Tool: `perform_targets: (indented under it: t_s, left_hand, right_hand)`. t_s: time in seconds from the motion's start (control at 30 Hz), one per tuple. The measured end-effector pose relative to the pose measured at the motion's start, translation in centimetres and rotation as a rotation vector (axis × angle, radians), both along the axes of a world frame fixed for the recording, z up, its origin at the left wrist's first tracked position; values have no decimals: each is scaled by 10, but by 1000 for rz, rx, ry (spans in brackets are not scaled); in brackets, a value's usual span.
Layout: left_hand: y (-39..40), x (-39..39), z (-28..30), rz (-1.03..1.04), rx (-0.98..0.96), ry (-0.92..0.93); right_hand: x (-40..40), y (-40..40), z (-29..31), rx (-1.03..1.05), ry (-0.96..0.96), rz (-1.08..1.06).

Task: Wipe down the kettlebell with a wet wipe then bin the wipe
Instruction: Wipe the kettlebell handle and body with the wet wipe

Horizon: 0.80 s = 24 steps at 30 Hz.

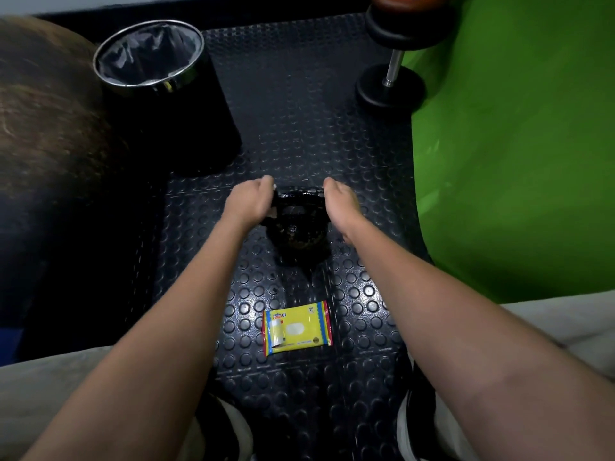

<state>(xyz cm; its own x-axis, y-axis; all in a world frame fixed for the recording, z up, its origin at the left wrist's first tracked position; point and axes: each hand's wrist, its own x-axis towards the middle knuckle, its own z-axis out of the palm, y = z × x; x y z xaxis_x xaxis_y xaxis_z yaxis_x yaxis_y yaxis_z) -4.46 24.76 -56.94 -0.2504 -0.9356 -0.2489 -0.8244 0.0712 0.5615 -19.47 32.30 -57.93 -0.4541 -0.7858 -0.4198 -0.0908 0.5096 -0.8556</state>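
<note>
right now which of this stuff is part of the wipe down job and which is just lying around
Part of the job:
kettlebell
wet wipe under the left hand
right hand on the handle
bin
wipes pack

Just lying around:
dumbbell
green mat

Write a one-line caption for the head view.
Both hands on the kettlebell handle, left hand holding a wipe; bin behind.

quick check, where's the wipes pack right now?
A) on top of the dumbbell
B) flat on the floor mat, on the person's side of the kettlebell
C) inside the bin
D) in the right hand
B: the yellow wipes pack lies flat on the studded floor mat, nearer the person than the kettlebell, with neither hand touching it.
</note>
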Motion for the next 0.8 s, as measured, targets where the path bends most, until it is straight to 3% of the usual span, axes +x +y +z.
perform_targets:
  t_s: [0.13,0.2,0.4,0.6,0.7,0.8]
  left_hand:
    - [9,-17,-12,-211,-341,-267]
    - [20,-24,-14,-222,-397,-364]
    - [44,-21,-29,-278,-696,-246]
    - [29,12,-41,-177,-608,8]
    - [23,20,-38,-30,-437,222]
    - [21,21,-30,203,-111,427]
  right_hand:
    - [-4,-2,-2,16,30,18]
    - [-4,-2,-1,12,39,11]
    - [-2,-2,-2,7,48,17]
    - [1,1,3,-5,22,61]
    - [1,0,2,-8,34,55]
    - [1,0,0,-18,37,44]
